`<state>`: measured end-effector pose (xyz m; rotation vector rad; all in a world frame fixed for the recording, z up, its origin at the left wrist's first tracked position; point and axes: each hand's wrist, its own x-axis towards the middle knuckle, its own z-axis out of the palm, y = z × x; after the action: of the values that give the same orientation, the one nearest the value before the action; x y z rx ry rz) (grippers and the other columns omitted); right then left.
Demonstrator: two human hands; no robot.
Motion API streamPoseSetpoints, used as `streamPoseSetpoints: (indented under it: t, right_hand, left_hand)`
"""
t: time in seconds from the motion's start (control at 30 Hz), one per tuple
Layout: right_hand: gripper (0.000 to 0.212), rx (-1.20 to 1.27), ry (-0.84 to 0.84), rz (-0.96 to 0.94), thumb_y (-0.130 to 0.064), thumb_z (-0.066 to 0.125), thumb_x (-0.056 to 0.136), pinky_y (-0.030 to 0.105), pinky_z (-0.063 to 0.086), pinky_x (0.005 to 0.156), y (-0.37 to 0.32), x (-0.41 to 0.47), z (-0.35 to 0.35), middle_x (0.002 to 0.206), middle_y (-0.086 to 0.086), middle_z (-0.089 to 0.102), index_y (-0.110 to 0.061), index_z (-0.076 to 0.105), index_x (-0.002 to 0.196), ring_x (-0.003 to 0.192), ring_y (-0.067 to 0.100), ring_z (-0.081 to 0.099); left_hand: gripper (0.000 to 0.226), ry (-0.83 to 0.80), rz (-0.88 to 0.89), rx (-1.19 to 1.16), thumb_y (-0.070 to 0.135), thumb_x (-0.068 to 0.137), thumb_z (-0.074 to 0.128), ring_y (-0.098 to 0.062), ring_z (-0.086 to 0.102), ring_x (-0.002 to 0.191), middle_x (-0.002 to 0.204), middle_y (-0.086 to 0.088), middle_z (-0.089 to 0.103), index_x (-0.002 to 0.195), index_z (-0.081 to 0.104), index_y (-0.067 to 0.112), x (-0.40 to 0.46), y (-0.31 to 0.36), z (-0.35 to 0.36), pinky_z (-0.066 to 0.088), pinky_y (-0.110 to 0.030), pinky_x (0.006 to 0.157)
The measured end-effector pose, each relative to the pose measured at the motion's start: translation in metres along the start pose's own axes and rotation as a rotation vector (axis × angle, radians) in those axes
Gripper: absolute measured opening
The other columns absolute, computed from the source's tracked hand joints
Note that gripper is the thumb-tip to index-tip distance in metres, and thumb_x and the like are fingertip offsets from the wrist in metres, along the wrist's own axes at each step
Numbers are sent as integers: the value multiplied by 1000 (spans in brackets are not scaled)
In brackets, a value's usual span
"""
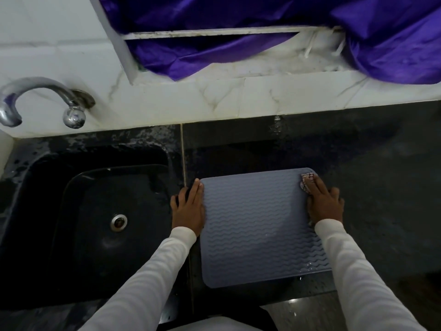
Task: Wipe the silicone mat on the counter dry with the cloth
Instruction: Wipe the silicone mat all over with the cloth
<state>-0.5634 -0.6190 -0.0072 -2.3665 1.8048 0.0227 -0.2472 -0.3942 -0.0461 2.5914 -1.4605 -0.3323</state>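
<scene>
On the dark surface (358, 163), right of the sink (95, 211): mat (257, 225) being wiped dry.
Right hand (324, 206), fingers flat, presses the cloth (306, 181) at the mat's 1 o'clock corner; left hand (188, 209), open, steadies its 9 o'clock edge. Overlapping strokes toward 6 o'clock should clear the droplets near 5 o'clock.

Both arms reach fwd, white sleeves to wrists. Left hand (188, 209) flat, palm down, fingers straight & together. Right hand (323, 204) palm down, fingers spread, pressing.
</scene>
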Motion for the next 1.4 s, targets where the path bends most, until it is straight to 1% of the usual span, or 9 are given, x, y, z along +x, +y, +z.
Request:
streamPoseSetpoints:
  t: [0.1,0.23,0.3,0.43,0.6,0.77,1.13,1.27,1.4]
  right_hand:
    - [47,51,0,-20,-39,42,99,48,39,96,-2,2,7,156,-16,25,-40,35,146,111,28,35]
    - [42,207,69,-101,-15,43,98,44,43,95,-10,11,12,148,4,44,-21,53,139,105,38,41]
    - [41,285,161,-222,-21,41,96,49,46,94,-30,10,10,135,12,57,-14,60,131,106,42,52]
    - [38,485,173,-455,-22,45,98,42,39,107,-118,-29,8,133,10,59,-10,60,130,121,25,54]
    - [42,261,45,-617,-27,51,95,43,45,101,-213,-83,46,142,11,51,-15,56,135,121,31,54]
    - [61,-10,3,-454,-19,71,82,46,56,69,-227,-99,61,150,7,41,-19,50,139,104,38,56]
    - [67,-104,21,-487,-9,70,80,53,54,80,-188,-81,44,151,0,39,-25,48,142,110,43,51]
    - [64,-111,124,-461,-2,80,69,50,54,69,-161,-67,38,136,0,57,-24,63,127,93,42,58]
    - [57,-108,125,-376,-2,69,80,48,51,73,-126,-50,38,139,-3,53,-27,59,131,94,40,52]
  left_hand:
    - [57,41,0,-45,38,99,20,-27,30,135,162,10,11,154,20,24,-1,2,-2,22,-57,111]
    - [58,57,6,-93,44,101,28,-25,21,141,162,8,10,155,17,25,-2,6,-3,14,-53,116]
    - [61,56,13,-99,47,101,29,-23,11,147,163,8,7,155,13,25,-2,5,-1,8,-51,119]
    - [64,21,32,-75,52,101,21,-18,-5,150,163,7,-3,156,3,24,1,4,3,2,-50,121]
    - [62,18,45,27,44,100,13,-23,0,150,164,1,0,156,7,17,0,3,4,6,-52,120]
    - [62,48,53,47,42,99,14,-25,6,150,164,-2,7,156,13,16,2,2,4,11,-52,119]
    - [62,51,45,-17,43,102,23,-21,-1,150,164,2,2,156,5,19,2,2,7,5,-50,121]
    - [61,36,45,-22,43,102,21,-20,-4,150,164,3,-1,156,3,20,2,2,7,2,-50,121]
    - [61,48,46,-34,43,102,21,-20,-2,150,164,3,1,156,5,20,2,1,6,3,-50,121]
